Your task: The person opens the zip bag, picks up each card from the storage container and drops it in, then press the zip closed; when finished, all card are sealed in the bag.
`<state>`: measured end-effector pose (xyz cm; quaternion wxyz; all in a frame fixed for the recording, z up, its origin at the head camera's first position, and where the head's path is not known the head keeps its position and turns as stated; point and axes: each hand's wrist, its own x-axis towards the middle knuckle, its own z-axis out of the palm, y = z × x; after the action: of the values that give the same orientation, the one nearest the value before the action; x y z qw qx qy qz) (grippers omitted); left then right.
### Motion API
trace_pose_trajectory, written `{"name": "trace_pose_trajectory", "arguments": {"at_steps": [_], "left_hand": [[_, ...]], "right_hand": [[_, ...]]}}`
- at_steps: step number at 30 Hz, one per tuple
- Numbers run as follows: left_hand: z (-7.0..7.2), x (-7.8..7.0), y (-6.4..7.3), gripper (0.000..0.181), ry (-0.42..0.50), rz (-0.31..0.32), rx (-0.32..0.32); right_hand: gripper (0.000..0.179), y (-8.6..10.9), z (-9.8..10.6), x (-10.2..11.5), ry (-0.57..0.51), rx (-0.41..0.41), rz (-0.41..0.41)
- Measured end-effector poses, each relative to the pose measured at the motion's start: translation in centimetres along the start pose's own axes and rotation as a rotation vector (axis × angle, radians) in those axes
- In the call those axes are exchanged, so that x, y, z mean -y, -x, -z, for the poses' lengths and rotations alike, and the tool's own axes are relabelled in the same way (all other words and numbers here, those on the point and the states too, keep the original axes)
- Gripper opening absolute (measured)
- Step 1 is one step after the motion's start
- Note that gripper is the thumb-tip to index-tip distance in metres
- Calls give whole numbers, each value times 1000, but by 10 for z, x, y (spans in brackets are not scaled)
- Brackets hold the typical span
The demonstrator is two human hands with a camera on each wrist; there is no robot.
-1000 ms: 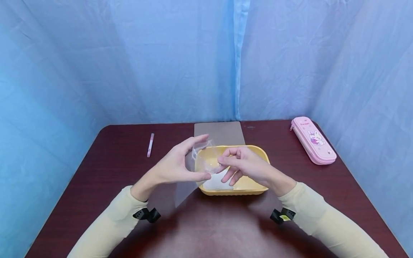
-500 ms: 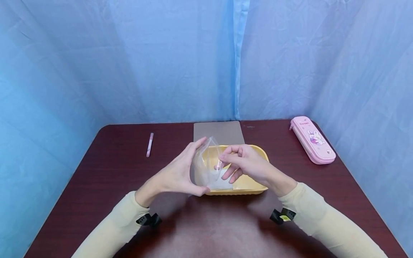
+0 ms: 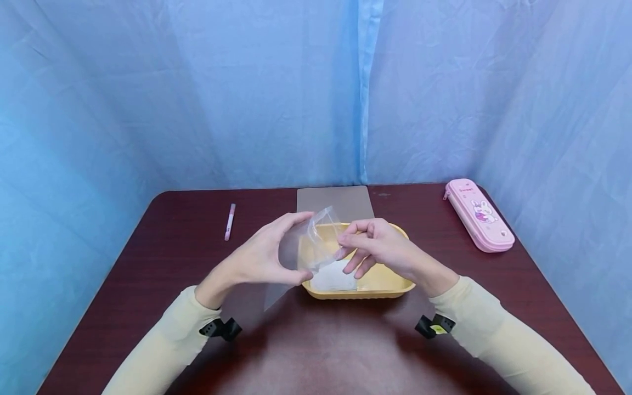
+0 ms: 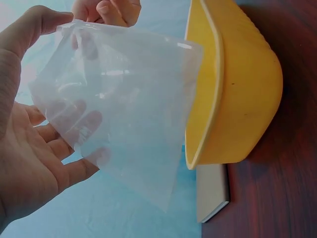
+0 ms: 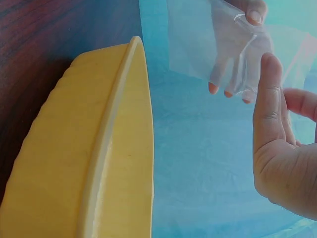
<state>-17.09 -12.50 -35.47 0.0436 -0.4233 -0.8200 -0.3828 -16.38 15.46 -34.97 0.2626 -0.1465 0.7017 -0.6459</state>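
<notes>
A clear plastic bag (image 3: 316, 244) is held up over the left part of a yellow basket (image 3: 365, 294). My left hand (image 3: 259, 260) holds the bag from the left, thumb and fingers spread wide in a C around it. In the left wrist view, its fingers show through the bag film (image 4: 129, 99). My right hand (image 3: 382, 249) pinches the bag's right edge between thumb and index finger, the other fingers loosely bent. Inside the basket lies a white sheet-like piece (image 3: 333, 277), partly seen behind the bag.
Behind the basket lies a grey-beige notebook (image 3: 336, 202). A pink and white pen (image 3: 230, 222) is at the back left, and a pink pencil case (image 3: 479, 215) with a rabbit picture at the back right. Blue curtains (image 3: 247, 99) surround the dark red table (image 3: 148, 307).
The left hand turned and moved nearer, making the bag wider, then went back left with the bag tilted again. The right hand keeps its pinch and shifted slightly up and right.
</notes>
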Motion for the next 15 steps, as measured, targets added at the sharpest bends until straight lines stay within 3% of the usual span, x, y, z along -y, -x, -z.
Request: {"name": "trace_pose_trajectory", "arguments": {"at_steps": [8,15], "left_hand": [[9,-2,-1,90,-19,16,27],[20,-5,-1,79,-58,-5,59]], "right_hand": [[30,-1,4,3,77,40,-3],[20,-4,6,5,133,-2,-12]]}}
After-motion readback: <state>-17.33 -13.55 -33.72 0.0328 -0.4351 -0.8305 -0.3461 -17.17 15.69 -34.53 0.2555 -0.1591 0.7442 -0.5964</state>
